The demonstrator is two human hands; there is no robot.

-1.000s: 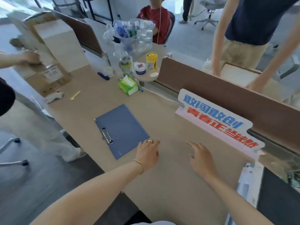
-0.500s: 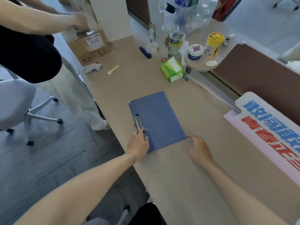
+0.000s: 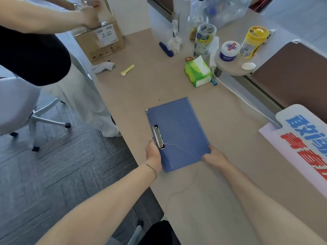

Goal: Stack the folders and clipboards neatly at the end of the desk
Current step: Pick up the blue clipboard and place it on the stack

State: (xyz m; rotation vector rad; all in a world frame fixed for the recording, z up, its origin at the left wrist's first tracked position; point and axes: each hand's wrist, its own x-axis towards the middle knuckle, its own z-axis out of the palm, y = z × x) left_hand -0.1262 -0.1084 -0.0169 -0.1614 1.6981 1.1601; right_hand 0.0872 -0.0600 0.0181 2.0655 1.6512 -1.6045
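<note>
both hands grip a blue clipboard near the desk's front edge.
left hand pinches beside the metal clip, right hand clamps the opposite corner; smooth bare desktop surrounds the flat, gridded board.

Head view: worn on head, looking forward and steeply down along desk, close above forearms.
Shared: single view only.
</note>
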